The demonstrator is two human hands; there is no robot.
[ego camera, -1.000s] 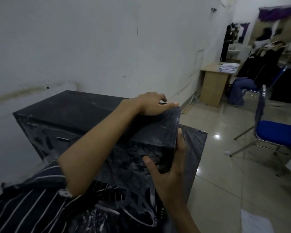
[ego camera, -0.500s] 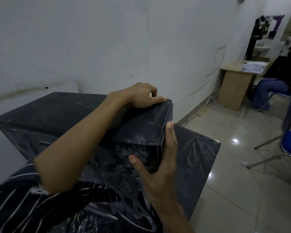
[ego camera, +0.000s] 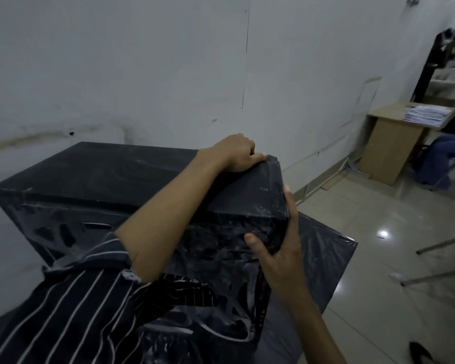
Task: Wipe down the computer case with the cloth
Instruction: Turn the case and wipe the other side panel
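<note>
Computer case: a black box wrapped in glossy dark plastic film, occupying the centre and 9 o'clock part of the view, its long top face running toward the white wall; it stands on a dark plastic-covered surface that juts out toward 3 o'clock. Left hand: forearm laid diagonally across the top face from 7 o'clock toward 1 o'clock, wrist bent, fingers curled over the far top edge at the corner, thumb stretched flat along the film; it grips that edge. Right hand: forearm rising from 5 o'clock, palm pressed against the near end face, fingers straight and pointing up along the corner edge, thumb spread wide onto the front face; a broad, flat hold bracing the corner. No cloth can be made out in either hand. Striped sleeve: dark with thin white lines, at 7 o'clock. Wooden desk with a stack of papers: at 2 o'clock, against the wall. Tiled floor: glossy, at 4 o'clock.
</note>
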